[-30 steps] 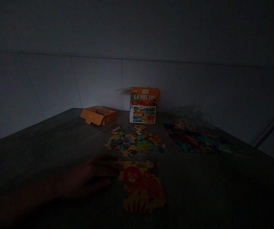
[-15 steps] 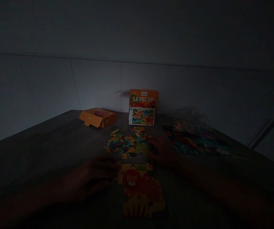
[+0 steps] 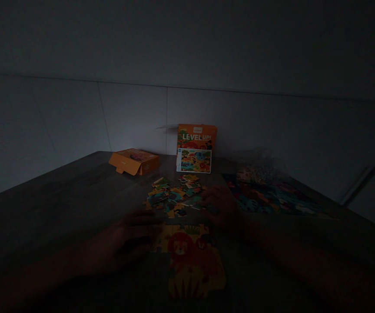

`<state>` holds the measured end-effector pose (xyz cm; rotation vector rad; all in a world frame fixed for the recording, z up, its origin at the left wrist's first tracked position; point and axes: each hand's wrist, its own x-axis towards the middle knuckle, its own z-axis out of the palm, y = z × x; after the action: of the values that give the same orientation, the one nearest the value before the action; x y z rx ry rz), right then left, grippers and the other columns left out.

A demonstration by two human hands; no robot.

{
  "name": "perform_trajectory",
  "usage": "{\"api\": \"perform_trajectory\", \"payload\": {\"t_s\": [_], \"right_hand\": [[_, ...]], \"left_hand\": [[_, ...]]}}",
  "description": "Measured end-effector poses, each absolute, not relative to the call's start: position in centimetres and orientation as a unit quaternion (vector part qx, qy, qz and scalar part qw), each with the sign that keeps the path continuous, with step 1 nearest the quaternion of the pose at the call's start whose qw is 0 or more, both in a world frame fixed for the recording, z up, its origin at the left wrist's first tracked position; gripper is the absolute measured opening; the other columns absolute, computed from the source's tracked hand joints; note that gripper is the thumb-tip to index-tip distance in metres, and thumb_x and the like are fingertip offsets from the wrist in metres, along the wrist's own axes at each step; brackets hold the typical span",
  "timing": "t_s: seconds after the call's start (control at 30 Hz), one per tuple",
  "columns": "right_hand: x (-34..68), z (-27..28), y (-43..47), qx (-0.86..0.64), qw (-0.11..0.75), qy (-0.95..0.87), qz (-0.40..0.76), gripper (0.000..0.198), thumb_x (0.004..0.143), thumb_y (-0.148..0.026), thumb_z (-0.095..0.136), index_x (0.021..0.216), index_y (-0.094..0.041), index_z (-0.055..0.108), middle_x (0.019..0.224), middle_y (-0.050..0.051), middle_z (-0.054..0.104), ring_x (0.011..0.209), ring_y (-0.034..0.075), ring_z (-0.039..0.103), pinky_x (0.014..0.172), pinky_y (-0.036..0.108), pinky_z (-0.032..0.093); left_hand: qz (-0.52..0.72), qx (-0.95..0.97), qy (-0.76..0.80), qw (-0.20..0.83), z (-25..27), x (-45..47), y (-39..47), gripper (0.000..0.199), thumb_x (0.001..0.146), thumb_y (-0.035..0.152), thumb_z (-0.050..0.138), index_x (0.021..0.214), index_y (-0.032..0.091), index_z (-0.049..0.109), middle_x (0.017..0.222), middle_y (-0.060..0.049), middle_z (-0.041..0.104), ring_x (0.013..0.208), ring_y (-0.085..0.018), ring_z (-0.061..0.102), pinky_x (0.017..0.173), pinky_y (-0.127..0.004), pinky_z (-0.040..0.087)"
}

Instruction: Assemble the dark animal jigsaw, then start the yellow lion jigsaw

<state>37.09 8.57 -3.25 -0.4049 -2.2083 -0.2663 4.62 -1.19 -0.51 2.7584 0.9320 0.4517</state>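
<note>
In dim light, a partly joined jigsaw puzzle (image 3: 192,265) with lions on yellow lies on the table in front of me. My left hand (image 3: 122,239) rests at its left edge, fingers stretched out and apart. Beyond the joined part is a heap of loose puzzle pieces (image 3: 167,195). My right hand (image 3: 218,206) is at the right side of this heap, fingers closed on a puzzle piece (image 3: 194,203) that is tilted nearly edge-on. Its picture can hardly be made out.
An orange puzzle box (image 3: 197,135) stands at the back with a picture card (image 3: 194,161) leaning on it. Another orange box (image 3: 133,161) lies open at the left. On the right are a colourful poster or puzzle (image 3: 272,198) and a clear plastic bag (image 3: 259,167). A wall is behind the table.
The puzzle piece at my right hand has tipped from showing its green face to nearly edge-on. My right hand has shifted slightly; my left hand stays in place.
</note>
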Motion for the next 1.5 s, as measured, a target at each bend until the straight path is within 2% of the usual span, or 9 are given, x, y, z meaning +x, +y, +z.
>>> {"api": "perform_trajectory", "payload": {"t_s": [0.13,0.3,0.53,0.67,0.77,0.97,1.13,1.33,1.5], "right_hand": [[36.7,-1.8,5.8,-0.047,0.447,-0.870,-0.201,0.014,0.099,-0.010,0.051,0.089,-0.017,0.058,0.081,0.003,0.062,0.077,0.019,0.053,0.081,0.038,0.038],[36.8,0.1,2.1,-0.037,0.367,-0.904,-0.218,0.023,0.105,-0.011,0.041,0.096,-0.018,0.061,0.077,0.001,0.064,0.076,0.017,0.055,0.085,0.037,0.039],[36.5,-0.1,2.0,-0.044,0.352,-0.904,-0.240,0.027,0.107,-0.013,0.038,0.098,-0.017,0.063,0.080,0.001,0.067,0.076,0.017,0.055,0.083,0.037,0.040],[36.0,-1.2,4.0,-0.083,0.401,-0.879,-0.243,0.021,0.103,-0.010,0.042,0.106,-0.014,0.063,0.084,0.004,0.065,0.081,0.019,0.057,0.085,0.038,0.040],[36.0,-2.0,5.4,-0.089,0.415,-0.877,-0.227,0.022,0.098,-0.006,0.042,0.104,-0.013,0.062,0.082,0.005,0.064,0.084,0.021,0.058,0.088,0.041,0.041],[36.1,-2.7,6.1,-0.076,0.411,-0.887,-0.195,0.023,0.095,-0.004,0.039,0.091,-0.014,0.060,0.078,0.005,0.061,0.088,0.022,0.058,0.088,0.042,0.043],[35.9,-2.3,6.0,-0.058,0.418,-0.887,-0.187,0.029,0.096,-0.007,0.038,0.076,-0.016,0.057,0.066,0.003,0.054,0.078,0.020,0.056,0.083,0.039,0.044],[36.0,-2.5,6.3,-0.064,0.401,-0.896,-0.181,0.039,0.101,-0.012,0.035,0.067,-0.017,0.051,0.061,0.002,0.046,0.069,0.018,0.047,0.078,0.037,0.044],[36.0,-3.0,6.4,-0.044,0.376,-0.913,-0.155,0.039,0.101,-0.013,0.033,0.064,-0.017,0.046,0.061,0.002,0.044,0.066,0.018,0.045,0.065,0.032,0.037]], "left_hand": [[0.123,0.938,0.312,0.085,-0.9,4.5,-1.8,0.073,0.093,0.021,0.058,0.156,0.034,0.025,0.159,-0.004,0.032,0.147,-0.032,0.029,0.116,-0.055,0.036],[0.105,0.961,0.250,0.060,-0.3,5.4,-2.6,0.086,0.090,0.018,0.061,0.159,0.032,0.011,0.162,-0.004,0.022,0.150,-0.032,0.019,0.118,-0.052,0.033],[0.142,0.956,0.254,0.045,-0.3,5.6,-2.4,0.074,0.092,0.017,0.057,0.157,0.031,0.025,0.159,-0.005,0.032,0.148,-0.030,0.025,0.119,-0.052,0.031],[0.194,0.886,0.422,0.011,-1.3,4.2,-0.8,0.057,0.099,0.035,0.050,0.153,0.033,0.034,0.162,-0.005,0.025,0.145,-0.033,0.033,0.113,-0.050,0.040],[0.191,0.802,0.565,0.009,-2.1,3.0,0.5,0.065,0.097,0.054,0.048,0.154,0.026,0.034,0.162,-0.011,0.022,0.139,-0.037,0.041,0.111,-0.052,0.043],[0.107,0.761,0.640,0.010,-3.6,1.8,1.8,0.077,0.092,0.067,0.046,0.151,0.017,0.040,0.150,-0.017,0.045,0.146,-0.045,0.019,0.111,-0.067,0.034],[0.058,0.720,0.692,-0.003,-4.0,1.8,1.4,0.084,0.090,0.075,0.040,0.151,0.017,0.041,0.158,-0.022,0.027,0.144,-0.050,0.019,0.110,-0.071,0.027],[0.087,0.780,0.619,0.016,-2.9,2.3,1.0,0.079,0.092,0.068,0.044,0.151,0.015,0.041,0.161,-0.020,0.018,0.146,-0.049,0.009,0.111,-0.071,0.027],[0.108,0.911,0.391,0.079,-0.5,3.8,-0.7,0.061,0.096,0.042,0.057,0.152,0.029,0.038,0.160,-0.008,0.029,0.147,-0.036,0.026,0.115,-0.059,0.034]]}}
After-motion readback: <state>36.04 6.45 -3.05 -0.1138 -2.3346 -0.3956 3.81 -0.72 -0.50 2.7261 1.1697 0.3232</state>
